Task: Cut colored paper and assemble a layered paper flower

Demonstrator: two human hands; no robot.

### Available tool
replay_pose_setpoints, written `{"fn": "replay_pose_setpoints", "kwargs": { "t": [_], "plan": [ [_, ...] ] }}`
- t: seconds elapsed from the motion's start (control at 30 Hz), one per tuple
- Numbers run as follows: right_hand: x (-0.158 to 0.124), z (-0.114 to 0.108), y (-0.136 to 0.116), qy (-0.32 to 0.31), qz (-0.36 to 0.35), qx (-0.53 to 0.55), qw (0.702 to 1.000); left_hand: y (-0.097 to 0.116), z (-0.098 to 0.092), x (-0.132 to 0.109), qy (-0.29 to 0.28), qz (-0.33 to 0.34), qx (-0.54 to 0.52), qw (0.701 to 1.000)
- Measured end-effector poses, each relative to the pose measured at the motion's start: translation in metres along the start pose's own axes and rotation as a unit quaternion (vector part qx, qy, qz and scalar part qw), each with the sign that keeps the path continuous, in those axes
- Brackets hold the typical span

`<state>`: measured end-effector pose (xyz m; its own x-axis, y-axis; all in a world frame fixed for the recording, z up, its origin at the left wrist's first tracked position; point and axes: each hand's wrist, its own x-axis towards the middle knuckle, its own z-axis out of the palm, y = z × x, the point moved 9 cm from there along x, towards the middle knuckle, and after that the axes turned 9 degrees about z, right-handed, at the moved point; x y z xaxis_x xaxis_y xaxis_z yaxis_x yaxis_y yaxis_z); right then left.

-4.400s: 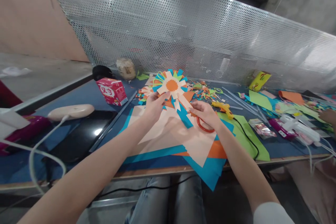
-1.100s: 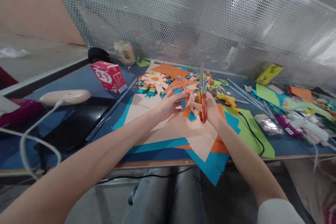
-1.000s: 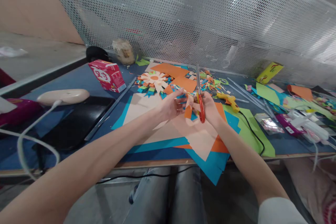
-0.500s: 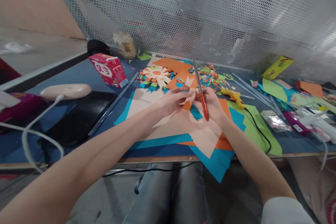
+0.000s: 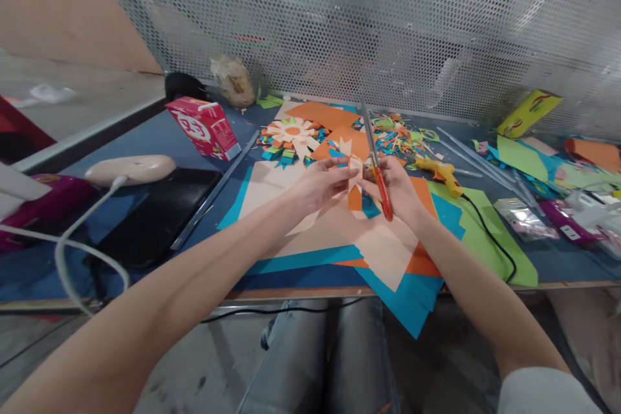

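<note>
My left hand [image 5: 321, 186] pinches a folded paper piece [image 5: 356, 184] in cream and orange with notched ends. My right hand [image 5: 398, 189] is curled round a pair of scissors [image 5: 383, 193] with a red-orange handle, seen edge-on, the long metal blades pointing away from me. The right fingertips are close to the paper piece; whether they touch it I cannot tell. Below both hands lie cream sheets [image 5: 310, 233], with blue sheets [image 5: 405, 301] and orange ones showing from under them. Beyond my left hand rests a layered paper flower [image 5: 293, 132] in cream, orange, blue and green.
Paper scraps [image 5: 388, 136] lie behind the hands. A yellow glue gun [image 5: 442, 174] with a black cord sits on green paper [image 5: 504, 246] at right. To the left are a red box [image 5: 204, 128], a black phone-like slab [image 5: 158, 217] and a cabled cream device [image 5: 130, 170]. Perforated metal [image 5: 315, 26] stands behind.
The folded paper piece has turned more upright in my left hand, its orange end now hanging down. The view has shifted slightly; the scissors are still in my right hand.
</note>
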<state>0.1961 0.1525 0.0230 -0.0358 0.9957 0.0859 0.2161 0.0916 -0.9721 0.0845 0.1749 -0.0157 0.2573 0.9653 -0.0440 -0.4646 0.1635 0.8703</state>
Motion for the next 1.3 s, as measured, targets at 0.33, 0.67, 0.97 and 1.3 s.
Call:
{"fn": "replay_pose_setpoints", "kwargs": {
  "t": [0.33,0.67,0.97,1.3],
  "plan": [
    [-0.001,0.0,0.002,0.003,0.013,0.006,1.0,0.006,0.002,-0.002,-0.011,0.015,0.005,1.0],
    [-0.002,-0.009,0.004,0.022,0.066,0.141,0.988,0.02,0.002,-0.002,-0.023,0.075,0.018,0.997],
    [0.001,-0.015,0.006,0.048,0.071,0.227,0.97,0.024,0.007,-0.005,-0.057,0.11,0.09,0.988],
    [-0.004,-0.041,0.007,0.143,0.023,0.228,0.963,0.006,0.019,-0.012,-0.1,0.08,0.125,0.984]
  ]
}}
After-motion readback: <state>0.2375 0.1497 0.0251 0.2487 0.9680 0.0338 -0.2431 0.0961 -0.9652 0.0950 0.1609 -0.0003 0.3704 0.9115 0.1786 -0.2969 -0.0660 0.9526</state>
